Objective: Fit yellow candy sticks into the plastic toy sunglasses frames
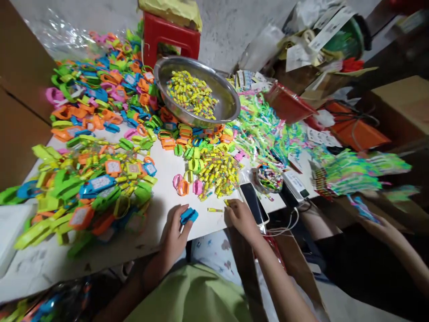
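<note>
A blue plastic wristband [189, 216] sits between the thumb and fingers of a worker's left hand [174, 235], at the near edge of a crowded white table [161, 179]. The fingers curl on one side of the band and the thumb presses near the other, grasping it. Just to its right, a single yellow tube [214, 209] lies flat on the tabletop, between the two hands and nearer the right hand [241, 218]. That hand is partly closed, fingers bent, with a bit of yellow showing at the fingertips; whether it is pinched or merely touched cannot be told.

Directly beyond lies a heap of yellow tubes [221, 174], with pink and orange bands [182, 187] to its left. A dark-screened phone [254, 203] rests beside the right hand. Farther out, bright wristbands [100, 183] spread across the left side, a steel bowl [229, 100] holds more yellow pieces, and at far right a co-worker's hand [385, 230] grips blue-and-pink strips [365, 210].
</note>
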